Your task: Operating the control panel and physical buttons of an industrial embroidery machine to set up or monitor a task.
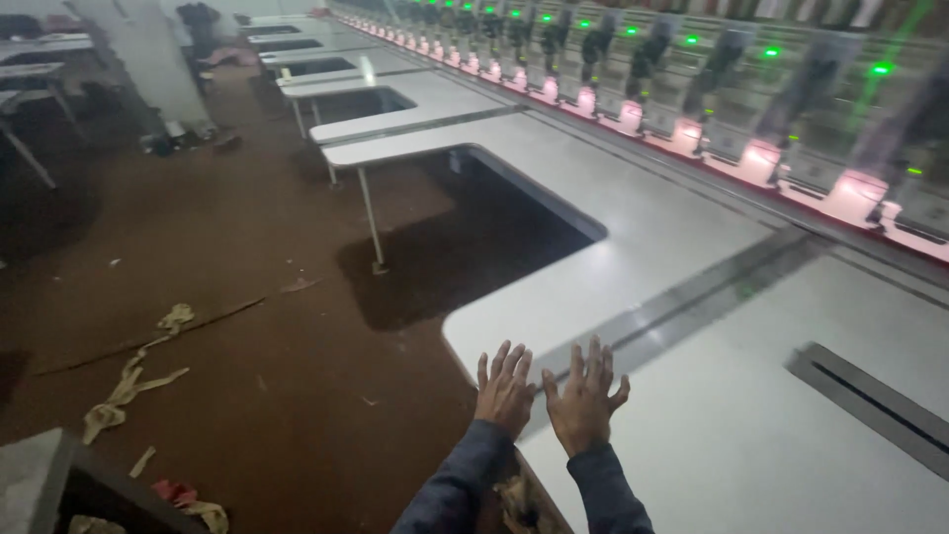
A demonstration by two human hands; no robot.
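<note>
Both hands, left hand (504,388) and right hand (583,398), lie flat and empty (fingers spread) beside the metal rail (682,302) of the white machine table (732,435); keeping palms level seems wise.

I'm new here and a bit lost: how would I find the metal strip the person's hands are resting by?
Start at the long white table below the row of green-lit machine heads. The left hand and right hand lie flat at its near edge. Between them begins the grey rail, running diagonally toward the heads.
</note>
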